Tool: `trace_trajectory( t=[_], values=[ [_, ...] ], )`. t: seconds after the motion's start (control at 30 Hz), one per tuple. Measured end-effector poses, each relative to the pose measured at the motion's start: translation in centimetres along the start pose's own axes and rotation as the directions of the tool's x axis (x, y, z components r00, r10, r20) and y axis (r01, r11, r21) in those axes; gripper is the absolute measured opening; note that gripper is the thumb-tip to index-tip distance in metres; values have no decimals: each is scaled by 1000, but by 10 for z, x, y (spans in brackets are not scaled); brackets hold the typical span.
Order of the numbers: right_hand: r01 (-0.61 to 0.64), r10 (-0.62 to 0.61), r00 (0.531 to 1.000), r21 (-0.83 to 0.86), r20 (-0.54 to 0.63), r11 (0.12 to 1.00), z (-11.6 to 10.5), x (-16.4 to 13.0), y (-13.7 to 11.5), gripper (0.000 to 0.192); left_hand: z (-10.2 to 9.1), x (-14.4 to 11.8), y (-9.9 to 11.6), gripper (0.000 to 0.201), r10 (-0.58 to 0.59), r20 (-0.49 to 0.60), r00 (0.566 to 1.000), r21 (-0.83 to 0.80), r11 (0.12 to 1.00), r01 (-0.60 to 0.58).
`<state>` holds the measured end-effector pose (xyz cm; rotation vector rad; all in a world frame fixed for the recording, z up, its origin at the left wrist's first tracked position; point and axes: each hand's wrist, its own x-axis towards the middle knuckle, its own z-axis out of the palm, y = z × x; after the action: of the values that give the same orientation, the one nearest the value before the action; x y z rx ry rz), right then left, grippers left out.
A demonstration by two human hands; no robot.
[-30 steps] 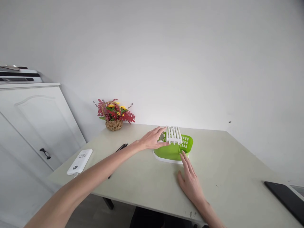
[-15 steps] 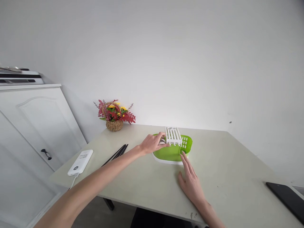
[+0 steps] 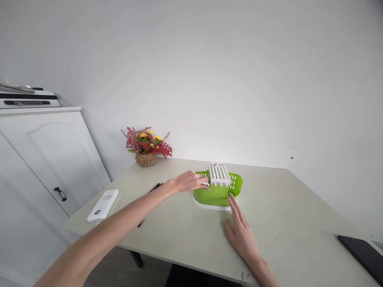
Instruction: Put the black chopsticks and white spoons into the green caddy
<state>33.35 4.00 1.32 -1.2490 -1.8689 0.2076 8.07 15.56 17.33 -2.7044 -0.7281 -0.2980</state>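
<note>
A green drainer tray (image 3: 215, 194) with a white base and a white slotted insert (image 3: 219, 173) stands in the middle of the pale table (image 3: 185, 227). My left hand (image 3: 190, 181) reaches in from the left, and its fingers are curled around a small whitish round object (image 3: 206, 184) at the tray's left edge. The hand hides most of that object. My right hand (image 3: 243, 235) lies flat on the table in front of the tray. Its fingers are apart, and the fingertips touch the tray's front right corner.
A wicker basket of red and yellow flowers (image 3: 146, 148) stands at the back left by the wall. Black chopsticks (image 3: 153, 188) and a white power bank (image 3: 103, 204) lie on the left. A black tablet (image 3: 362, 254) sits at the right edge. A white cabinet (image 3: 44, 159) stands to the left.
My left hand has closed around the small round object and come down from beside the white insert to the tray's left edge. My right hand has stayed put.
</note>
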Motion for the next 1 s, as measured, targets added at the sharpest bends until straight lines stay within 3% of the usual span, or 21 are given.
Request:
trace_trajectory(
  t=[0.17, 0.33, 0.43, 0.53, 0.6, 0.63, 0.7, 0.77, 0.83, 0.9, 1.0],
  values=[
    [-1, 1, 1000, -6, 10, 1000, -1, 0, 0, 76, 1, 3, 0, 44, 85, -72, 994, 146, 986, -74],
    [-2, 2, 1000, -22, 18, 1000, 0, -2, 2, 77, -16, 5, -5, 35, 142, -145, 979, 219, 970, -108],
    [6, -6, 1000, -39, 9, 999, 2, -3, 3, 77, -32, 4, -11, 33, 53, -198, 979, 148, 989, -23],
    [5, -5, 1000, -56, 6, 998, 3, -3, 4, 77, -50, 0, -19, 32, -145, -232, 962, -5, 989, 148],
    [-1, 2, 1000, -62, 9, 998, 3, -3, 4, 77, -61, -6, -27, 34, -348, -244, 905, -164, 935, 315],
    [-3, 3, 1000, -63, 11, 998, 2, -3, 3, 77, -66, -10, -33, 37, -460, -250, 852, -252, 880, 402],
    [-3, 4, 1000, -61, 13, 998, 1, -3, 2, 77, -75, -20, -46, 43, -665, -267, 698, -421, 732, 536],
    [-2, 3, 1000, -61, 10, 998, 1, -4, 2, 77, -82, -33, -62, 47, -807, -245, 537, -568, 568, 595],
    [-3, 4, 1000, -62, 10, 998, 1, -4, 2, 78, -85, -50, -77, 50, -882, -138, 450, -675, 416, 610],
    [-5, 6, 1000, -60, 14, 998, 1, -5, 3, 77, -83, -70, -88, 55, -895, 36, 444, -719, 285, 634],
    [-10, 11, 1000, -51, 19, 999, 2, -6, 4, 74, -71, -101, -94, 63, -793, 338, 507, -651, 192, 735]
  ],
)
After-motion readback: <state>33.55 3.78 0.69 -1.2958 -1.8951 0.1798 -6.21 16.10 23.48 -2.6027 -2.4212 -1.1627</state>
